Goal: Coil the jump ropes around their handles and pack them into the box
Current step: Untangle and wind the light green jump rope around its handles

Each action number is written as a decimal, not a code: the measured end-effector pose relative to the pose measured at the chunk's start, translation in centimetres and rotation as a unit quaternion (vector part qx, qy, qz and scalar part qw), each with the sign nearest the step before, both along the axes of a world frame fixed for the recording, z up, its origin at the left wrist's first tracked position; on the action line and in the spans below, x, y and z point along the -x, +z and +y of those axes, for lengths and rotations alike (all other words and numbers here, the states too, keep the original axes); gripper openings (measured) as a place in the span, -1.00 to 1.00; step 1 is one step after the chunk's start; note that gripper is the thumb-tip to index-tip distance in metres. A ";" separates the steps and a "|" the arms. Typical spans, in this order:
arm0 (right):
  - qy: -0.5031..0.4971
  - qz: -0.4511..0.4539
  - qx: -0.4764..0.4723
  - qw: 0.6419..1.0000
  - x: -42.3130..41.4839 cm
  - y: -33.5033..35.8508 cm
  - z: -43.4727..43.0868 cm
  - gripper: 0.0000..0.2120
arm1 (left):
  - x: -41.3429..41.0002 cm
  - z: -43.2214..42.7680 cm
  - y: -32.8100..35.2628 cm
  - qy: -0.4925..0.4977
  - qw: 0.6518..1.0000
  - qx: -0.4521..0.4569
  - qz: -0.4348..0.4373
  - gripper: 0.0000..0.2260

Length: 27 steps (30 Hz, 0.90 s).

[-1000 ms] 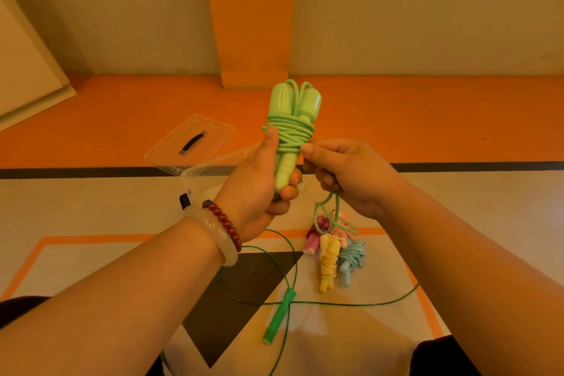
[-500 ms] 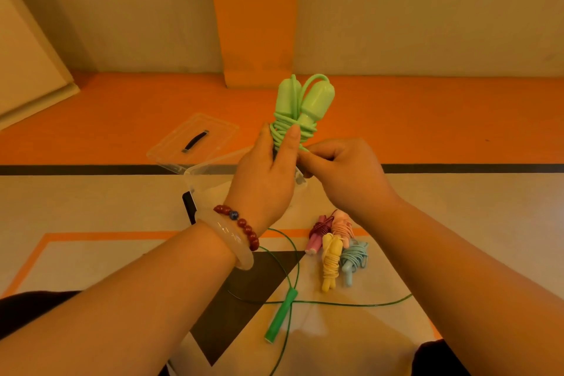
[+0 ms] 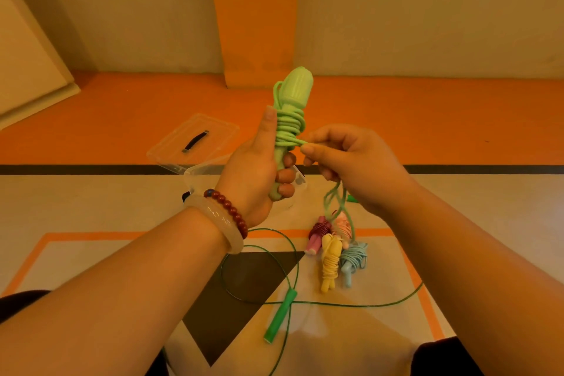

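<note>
Six jump ropes show in the head view. Four coiled bundles, maroon-pink (image 3: 317,236), pale pink (image 3: 344,223), yellow (image 3: 329,262) and blue (image 3: 353,259), lie on the floor at five o'clock from the clear box (image 3: 203,180), not yet packed. The left hand (image 3: 256,174) grips the light green rope (image 3: 290,125) by its handles, upright at centre. The right hand (image 3: 354,162) pinches its loose tail at three o'clock, so winding looks unfinished. One dark green rope (image 3: 280,316) sprawls uncoiled at six o'clock. One lid (image 3: 210,131) lies off at ten o'clock of the box.
</note>
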State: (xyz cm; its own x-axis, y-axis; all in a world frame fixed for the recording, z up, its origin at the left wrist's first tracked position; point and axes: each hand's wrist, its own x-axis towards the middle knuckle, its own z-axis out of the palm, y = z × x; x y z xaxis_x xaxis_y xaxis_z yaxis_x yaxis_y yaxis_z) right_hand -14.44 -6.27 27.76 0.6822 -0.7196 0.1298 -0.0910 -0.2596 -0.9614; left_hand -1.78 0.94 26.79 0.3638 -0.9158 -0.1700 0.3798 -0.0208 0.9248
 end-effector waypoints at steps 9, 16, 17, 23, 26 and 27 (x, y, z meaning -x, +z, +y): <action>-0.011 0.064 0.106 0.992 -0.3 -0.4 -0.3 -0.80 | 0.0 0.1 0.3 -0.057 0.995 0.004 0.082 -0.71; -0.003 0.043 0.008 0.999 -0.2 -0.6 -0.4 -0.85 | 0.4 0.4 -0.4 -0.018 1.000 -0.008 -0.015 -0.69; -0.006 0.047 0.009 0.999 -0.2 -0.6 -0.4 -0.85 | 0.3 0.5 -0.5 -0.013 0.999 -0.007 -0.038 -0.71; -0.026 0.036 0.017 0.999 0.0 -0.3 -0.5 -0.86 | -0.2 0.6 -0.5 0.007 0.996 0.004 -0.086 -0.77; -0.026 0.041 0.034 0.998 -0.1 -0.5 -0.7 -0.84 | -0.4 0.3 -0.7 -0.008 0.995 -0.015 -0.098 -0.83; -0.024 0.049 0.045 0.997 -0.2 -0.6 -0.7 -0.84 | -0.5 0.3 -0.8 -0.012 0.995 -0.021 -0.101 -0.84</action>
State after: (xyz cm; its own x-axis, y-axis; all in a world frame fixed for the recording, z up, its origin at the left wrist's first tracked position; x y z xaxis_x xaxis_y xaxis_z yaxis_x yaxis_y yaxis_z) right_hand -14.26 -6.99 27.21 0.6599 -0.7402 0.1289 -0.1983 -0.3371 -0.9203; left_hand -1.28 1.27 26.00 0.3734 -0.9179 -0.1341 0.1846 -0.0681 0.9804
